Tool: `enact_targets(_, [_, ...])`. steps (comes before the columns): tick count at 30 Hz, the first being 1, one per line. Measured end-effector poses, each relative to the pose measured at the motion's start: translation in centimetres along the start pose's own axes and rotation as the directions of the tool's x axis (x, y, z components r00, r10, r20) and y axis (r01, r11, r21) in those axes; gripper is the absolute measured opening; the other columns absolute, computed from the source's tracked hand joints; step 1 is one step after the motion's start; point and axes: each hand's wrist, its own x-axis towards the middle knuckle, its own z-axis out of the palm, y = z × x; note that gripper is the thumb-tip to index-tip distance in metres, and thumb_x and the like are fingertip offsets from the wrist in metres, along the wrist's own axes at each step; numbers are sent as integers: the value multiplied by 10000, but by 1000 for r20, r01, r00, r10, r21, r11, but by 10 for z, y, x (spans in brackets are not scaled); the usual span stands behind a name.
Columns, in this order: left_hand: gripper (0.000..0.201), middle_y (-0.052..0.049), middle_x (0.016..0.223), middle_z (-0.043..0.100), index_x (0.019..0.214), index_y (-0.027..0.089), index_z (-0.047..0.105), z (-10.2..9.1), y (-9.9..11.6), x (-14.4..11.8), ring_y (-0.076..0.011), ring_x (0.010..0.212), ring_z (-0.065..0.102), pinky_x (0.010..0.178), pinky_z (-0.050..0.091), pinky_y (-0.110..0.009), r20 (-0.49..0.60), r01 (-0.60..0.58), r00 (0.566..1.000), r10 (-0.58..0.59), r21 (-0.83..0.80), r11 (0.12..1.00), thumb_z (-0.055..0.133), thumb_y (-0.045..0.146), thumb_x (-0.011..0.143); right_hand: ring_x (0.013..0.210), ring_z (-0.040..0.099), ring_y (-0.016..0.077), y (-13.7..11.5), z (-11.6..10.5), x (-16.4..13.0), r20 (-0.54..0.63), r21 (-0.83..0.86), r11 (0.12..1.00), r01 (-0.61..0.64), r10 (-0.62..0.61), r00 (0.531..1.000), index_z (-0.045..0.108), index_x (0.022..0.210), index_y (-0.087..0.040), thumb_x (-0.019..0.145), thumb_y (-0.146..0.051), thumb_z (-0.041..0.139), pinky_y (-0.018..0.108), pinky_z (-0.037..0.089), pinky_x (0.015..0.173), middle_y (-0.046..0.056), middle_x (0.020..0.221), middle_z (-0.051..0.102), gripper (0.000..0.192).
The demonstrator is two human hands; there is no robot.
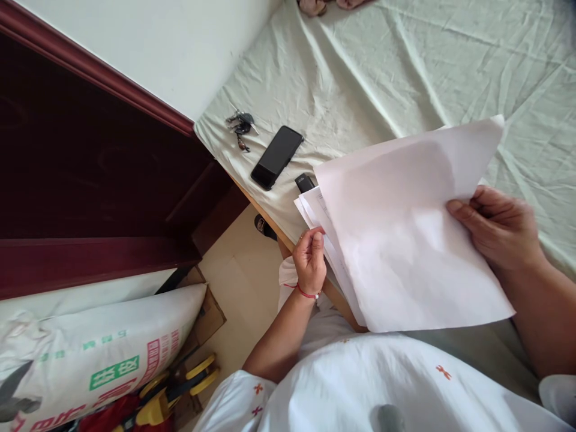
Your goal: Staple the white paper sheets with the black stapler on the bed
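"What's going on there, close to the white shirt (387,378)?"

"Handling papers (414,258), I'd say. The stack is held over the front edge of the bed, a big blank sheet on top and others fanned out at its left side."

"And the hands?"

"The right hand (504,231) is closed on the right edge, thumb on top and fingers behind. The left hand (310,261) is curled nearly shut at the fanned edge; I can't tell whether it pinches a page."

"What would the next move call for?"

"To part the pages, my guess is a steady right grip and a light left pinch on one sheet."

"Anything in the way?"

"A small black box (304,182) sits just beyond the left corner, partly covered; a sweep of the pages could nudge it. Past that lie a phone (278,155), then keys (243,124), both clear of the papers."

"And farthest off?"

"Wrinkles across the pale sheet (351,84), and a brownish cloth (312,6) at the far end."
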Motion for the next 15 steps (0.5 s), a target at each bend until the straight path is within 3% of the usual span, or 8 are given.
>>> enact_targets(4, [364,20,690,524,787,192,718,0,-1,2,-124,641,479,626,392,-263,25,-47,999,46,15,999,695,507,969,582,523,93,3,-4,1,47,-182,981,65,-58,997,755,911,-229,847,-527,818,202,383,487,-6,726,672,311])
enact_targets(8, [353,30,686,558,795,197,715,0,-6,3,-119,626,478,622,383,-260,-19,14,1000,-13,43,999,761,530,903,576,468,94,2,-3,1,106,-390,898,205,-177,978,710,860,-213,901,-487,736,227,363,511,-20,668,595,278])
enact_targets(15, [464,51,657,544,734,203,611,2,-8,2,-109,632,479,646,401,-240,-75,112,991,-114,-23,993,845,598,796,637,477,109,6,-3,5,99,-435,878,201,-175,980,718,881,-212,840,-526,781,251,369,553,-25,732,598,323])
